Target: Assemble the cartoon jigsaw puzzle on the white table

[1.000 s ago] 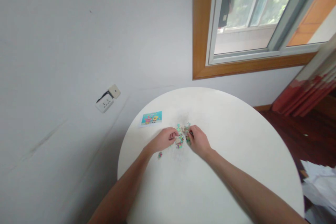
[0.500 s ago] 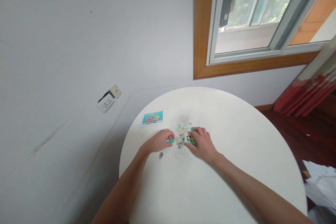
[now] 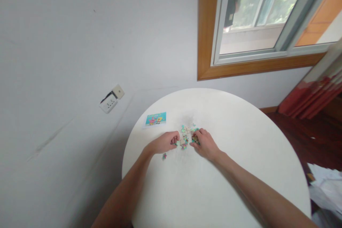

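Small jigsaw pieces (image 3: 184, 139), some coloured and some showing plain beige backs, lie in a loose pile on the white round table (image 3: 224, 185). At the pile's left side my left hand (image 3: 166, 141) is closed, its fingers curled on green and pink jigsaw pieces (image 3: 174, 143). My right hand (image 3: 206, 144) curves round a cluster of jigsaw pieces (image 3: 196, 139) on the right, thumb and fingers on either side of them. A few pieces (image 3: 164, 156) sit apart, below my left wrist. Behind my left hand lies a picture card (image 3: 156, 118) with a pink and a yellow cartoon figure.
A wall socket (image 3: 109, 103) is on the wall left of the table. Beyond the table is a wood-framed window (image 3: 203, 65). A red and white curtain (image 3: 307, 92) hangs at the right, and white plastic bags (image 3: 327, 188) lie beside the table.
My left hand's fingers have curled further in over the pieces. My right thumb and fingers have shifted slightly right, leaving a wider gap to the middle pile.
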`<act>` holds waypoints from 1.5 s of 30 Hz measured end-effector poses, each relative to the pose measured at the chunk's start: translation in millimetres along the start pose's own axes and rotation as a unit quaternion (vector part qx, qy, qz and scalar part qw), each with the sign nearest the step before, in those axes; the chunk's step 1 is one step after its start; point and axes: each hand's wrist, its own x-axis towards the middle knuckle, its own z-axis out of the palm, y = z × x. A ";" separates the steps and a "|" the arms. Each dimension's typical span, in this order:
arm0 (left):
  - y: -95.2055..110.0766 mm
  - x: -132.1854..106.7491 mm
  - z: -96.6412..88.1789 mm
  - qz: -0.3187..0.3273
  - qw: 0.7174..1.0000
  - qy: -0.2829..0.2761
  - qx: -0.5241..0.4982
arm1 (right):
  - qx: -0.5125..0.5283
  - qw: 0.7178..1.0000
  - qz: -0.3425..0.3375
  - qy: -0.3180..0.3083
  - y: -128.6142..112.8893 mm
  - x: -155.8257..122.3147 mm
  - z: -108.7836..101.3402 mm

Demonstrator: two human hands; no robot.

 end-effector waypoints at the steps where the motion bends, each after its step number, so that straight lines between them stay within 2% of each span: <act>1: -0.3 1.0 0.1 0.004 1.000 0.002 0.002 | -0.001 1.000 0.000 0.000 0.4 0.4 0.4; 7: -3.0 10.0 1.9 0.034 0.997 0.044 0.055 | -0.015 1.000 0.002 0.015 1.4 0.7 2.3; 11: -2.8 14.2 7.3 0.048 0.992 0.103 0.048 | -0.032 0.999 0.019 0.001 -0.5 3.3 1.6; 14: 1.0 14.5 12.3 0.060 0.985 0.143 0.079 | -0.033 0.999 0.032 -0.009 -1.9 5.8 -0.3; 21: 11.7 14.2 23.2 0.086 0.987 0.085 0.104 | -0.035 0.999 0.017 -0.013 -2.8 4.9 -2.3; 24: 13.6 16.5 23.8 0.088 0.986 0.092 0.106 | -0.033 0.999 0.011 -0.026 -3.5 4.4 -0.4; 27: 14.3 20.0 23.7 0.081 0.986 0.095 0.107 | -0.027 1.000 -0.008 -0.013 -2.1 5.2 3.3; 30: 13.1 22.7 24.3 0.074 0.988 0.099 0.093 | -0.012 1.000 -0.008 0.013 3.4 7.7 7.3; 33: 11.4 23.3 24.4 0.078 0.986 0.127 0.073 | 0.047 0.997 0.005 0.062 11.8 11.3 9.4; 36: 13.5 22.2 23.1 0.087 0.981 0.160 0.065 | 0.162 0.979 0.028 0.120 19.7 15.1 8.6; 38: 17.8 20.5 22.2 0.098 0.980 0.161 0.069 | 0.230 0.960 0.053 0.149 23.6 17.9 7.0; 42: 27.3 15.1 22.8 0.132 0.983 0.097 0.086 | 0.313 0.922 0.100 0.206 28.7 23.6 4.0; 45: 28.5 12.4 25.1 0.128 0.985 0.044 0.110 | 0.378 0.892 0.123 0.213 30.3 26.2 2.6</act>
